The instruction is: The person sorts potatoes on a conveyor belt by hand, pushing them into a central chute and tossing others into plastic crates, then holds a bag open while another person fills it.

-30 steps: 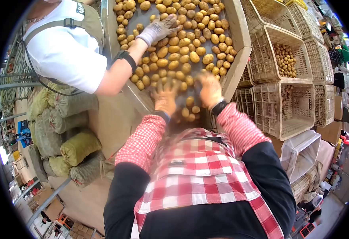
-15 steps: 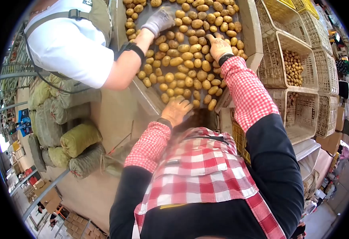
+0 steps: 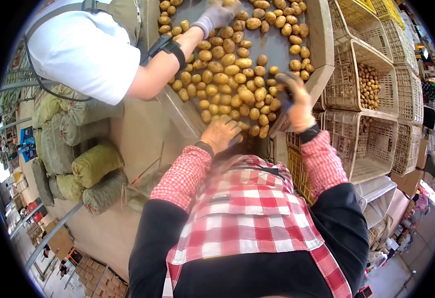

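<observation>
Many potatoes [image 3: 220, 78] lie on a grey sorting tray [image 3: 262, 43] with raised sides, crowded at its narrow near end. My left hand [image 3: 221, 134], in a glove, rests at that near end with its fingers bent loosely against the closest potatoes; its palm side is hidden. Along the right side of the pile is my right hand [image 3: 297, 101], in a light glove with a dark palm. Its fingers are apart and slightly blurred, beside the potatoes, and nothing shows held in it.
A co-worker's gloved hand [image 3: 216, 19] reaches over the tray from the left. Stacked plastic crates [image 3: 371, 144] stand at the right, one with potatoes [image 3: 368, 87]. Full mesh sacks [image 3: 98, 169] are piled at the left on the floor [image 3: 98, 233].
My right hand has swept back toward me and right, and potatoes have shifted to the near end, baring grey surface. The co-worker's hand has moved farther up the tray. My left hand stays put.
</observation>
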### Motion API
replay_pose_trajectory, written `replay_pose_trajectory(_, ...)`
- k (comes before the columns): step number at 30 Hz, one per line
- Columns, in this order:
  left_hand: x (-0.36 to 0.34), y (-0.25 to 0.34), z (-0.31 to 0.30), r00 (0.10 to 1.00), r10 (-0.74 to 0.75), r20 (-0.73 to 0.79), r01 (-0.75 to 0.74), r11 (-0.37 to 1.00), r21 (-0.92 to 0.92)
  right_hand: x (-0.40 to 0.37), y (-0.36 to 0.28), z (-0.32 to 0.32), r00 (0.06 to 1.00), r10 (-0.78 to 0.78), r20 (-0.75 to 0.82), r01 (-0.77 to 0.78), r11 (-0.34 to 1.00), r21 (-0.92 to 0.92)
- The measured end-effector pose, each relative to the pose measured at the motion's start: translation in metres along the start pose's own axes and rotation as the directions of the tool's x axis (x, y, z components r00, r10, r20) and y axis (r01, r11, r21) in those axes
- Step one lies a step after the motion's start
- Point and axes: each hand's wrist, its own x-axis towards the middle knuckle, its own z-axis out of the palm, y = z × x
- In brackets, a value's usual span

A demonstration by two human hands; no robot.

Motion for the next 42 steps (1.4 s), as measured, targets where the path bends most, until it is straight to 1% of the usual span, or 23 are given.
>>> replay_pose_trajectory(1,0.001,0.0,0.0,1.0,0.003,-0.002,-0.003,1.0,-0.005,-0.002,0.02,-0.019,0.991,-0.105,-0.085,0.104,0.994,-0.012)
replay_pose_trajectory(2,0.001,0.0,0.001,1.0,-0.005,-0.003,0.005,1.0,0.011,-0.01,0.044,-0.038,0.968,0.23,-0.099,-0.171,0.898,0.406)
replay_pose_trajectory(6,0.0,0.001,0.004,1.0,-0.015,-0.011,0.015,1.0,-0.006,0.017,0.04,-0.135,0.849,0.323,-0.419,-0.102,0.877,0.469)
replay_pose_trajectory(9,-0.001,-0.001,0.006,1.0,-0.01,-0.015,0.01,1.0,-0.003,0.019,0.021,-0.154,0.935,0.335,-0.116,-0.097,0.555,0.826)
replay_pose_trajectory(11,0.0,-0.001,0.004,1.0,-0.011,0.018,0.01,0.999,0.037,0.01,0.061,-0.106,0.957,0.19,-0.222,-0.012,0.784,0.621)
replay_pose_trajectory(12,0.0,-0.002,0.008,0.997,-0.028,0.07,0.026,0.999,0.028,0.016,0.004,-0.099,0.901,0.43,0.049,-0.214,0.345,0.914)
replay_pose_trajectory(15,-0.001,0.0,0.004,0.998,-0.03,0.058,0.027,0.998,0.054,0.007,0.009,-0.069,0.862,0.484,0.152,-0.275,0.194,0.942)
replay_pose_trajectory(17,-0.002,-0.002,0.008,0.999,-0.032,0.034,0.03,0.998,0.058,0.008,0.062,-0.095,0.922,0.386,-0.004,-0.127,0.312,0.942)
replay_pose_trajectory(19,-0.001,-0.002,0.011,1.0,-0.029,0.005,0.029,0.998,0.051,0.009,0.148,-0.185,0.927,0.136,-0.348,-0.024,0.951,0.307)
replay_pose_trajectory(20,0.0,-0.002,0.012,0.999,-0.041,0.028,0.04,0.998,0.056,0.007,0.147,-0.223,0.779,0.494,-0.385,0.062,0.551,0.832)
replay_pose_trajectory(21,0.0,-0.001,0.013,0.997,-0.052,0.049,0.049,0.997,0.062,0.008,0.135,-0.25,0.624,0.766,-0.156,0.306,-0.056,0.95)
replay_pose_trajectory(23,0.003,-0.002,0.017,0.998,-0.054,0.018,0.053,0.996,0.074,0.023,0.132,-0.237,0.652,0.748,-0.123,0.07,0.102,0.992)
replay_pose_trajectory(24,0.001,-0.002,0.018,0.998,-0.049,-0.027,0.051,0.996,0.072,0.041,0.075,-0.177,0.672,0.655,-0.346,-0.233,0.63,0.741)
replay_pose_trajectory(25,-0.001,-0.001,0.018,0.997,-0.041,-0.063,0.046,0.996,0.071,0.043,0.058,-0.142,0.797,0.594,-0.111,-0.536,0.78,0.323)
replay_pose_trajectory(26,0.0,-0.002,0.017,0.998,-0.056,0.017,0.055,0.997,0.059,0.045,0.02,-0.097,0.752,0.657,0.055,-0.564,0.598,0.569)
replay_pose_trajectory(27,-0.001,-0.002,0.015,0.998,-0.05,0.024,0.048,0.997,0.068,0.031,0.025,-0.053,0.907,0.408,0.106,-0.414,0.909,0.041)
replay_pose_trajectory(29,-0.002,0.0,0.011,0.998,-0.052,-0.033,0.052,0.999,0.004,0.028,0.033,0.005,0.943,0.251,0.218,-0.1,0.841,-0.532)
replay_pose_trajectory(31,-0.002,0.003,0.003,0.997,-0.075,-0.024,0.074,0.996,-0.049,0.032,0.052,0.047,0.738,0.619,0.268,-0.48,0.761,-0.436)
replay_pose_trajectory(35,0.001,0.003,-0.011,0.931,-0.233,-0.283,0.185,0.965,-0.187,0.021,0.02,0.087,0.741,0.633,0.224,-0.28,0.595,-0.753)
replay_pose_trajectory(37,0.011,0.004,-0.019,0.817,-0.391,-0.424,0.415,0.909,-0.037,0.003,0.034,0.097,0.764,0.559,0.322,-0.192,0.673,-0.714)
replay_pose_trajectory(38,0.013,0.001,-0.017,0.88,-0.42,-0.222,0.43,0.903,-0.006,0.001,0.028,0.091,0.722,0.582,0.374,-0.198,0.691,-0.695)
replay_pose_trajectory(40,0.01,0.005,-0.02,0.906,-0.422,-0.002,0.422,0.906,-0.017,-0.031,0.078,0.093,0.957,0.211,0.201,-0.088,0.867,-0.49)
replay_pose_trajectory(42,0.003,0.001,-0.011,0.966,-0.256,-0.037,0.258,0.964,0.059,-0.038,0.072,0.042,0.994,0.111,-0.003,-0.107,0.957,-0.269)
